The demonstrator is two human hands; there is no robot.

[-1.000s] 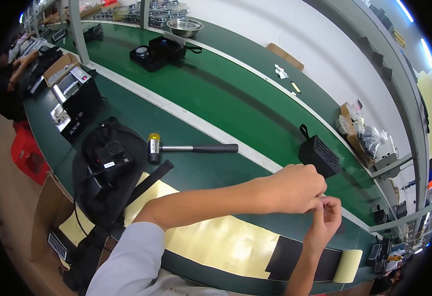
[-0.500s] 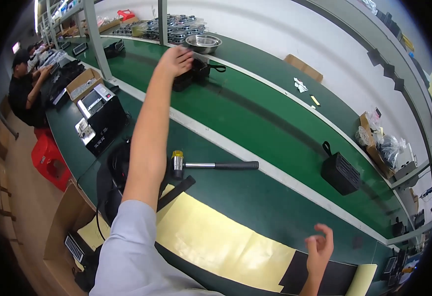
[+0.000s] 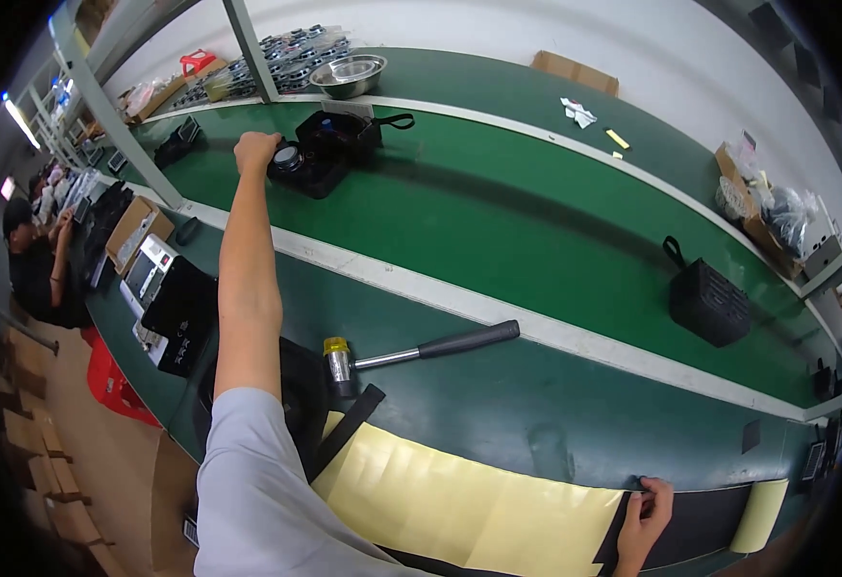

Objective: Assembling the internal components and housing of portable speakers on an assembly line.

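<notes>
The left hand (image 3: pixel 255 151) reached across the green bench (image 3: pixel 498 221), closed on an open black case (image 3: pixel 329 152) near its far edge. The right hand (image 3: pixel 644 514) pinched a yellow sheet (image 3: pixel 459 495) at the near edge.

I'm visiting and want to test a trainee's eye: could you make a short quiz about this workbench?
1. True or false: the left hand rests at the open black case on the green belt.
2. What does the right hand touch? A) the mallet B) the yellow sheet C) the metal bowl
3. What colour is the mallet's handle?

Key: 1 true; 2 B; 3 black.
</notes>
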